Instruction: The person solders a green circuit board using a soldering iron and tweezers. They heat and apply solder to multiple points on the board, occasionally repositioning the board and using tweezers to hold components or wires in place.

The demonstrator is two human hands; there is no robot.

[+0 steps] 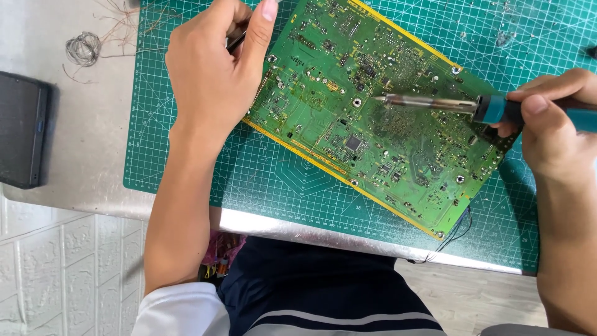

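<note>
A large green circuit board (348, 87) with a yellow edge lies tilted on a green cutting mat (273, 180). My right hand (553, 124) grips a soldering iron (460, 106) with a teal handle; its metal tip hovers over the board's middle. My left hand (214, 68) rests on the board's left edge, pinching a thin dark tool (236, 41), mostly hidden by the fingers.
A coil of thin wire (83, 48) and loose strands lie on the grey table at top left. A black flat device (22, 127) sits at the left edge. Dark wires (457, 230) hang off the board's lower right corner, near the table's front edge.
</note>
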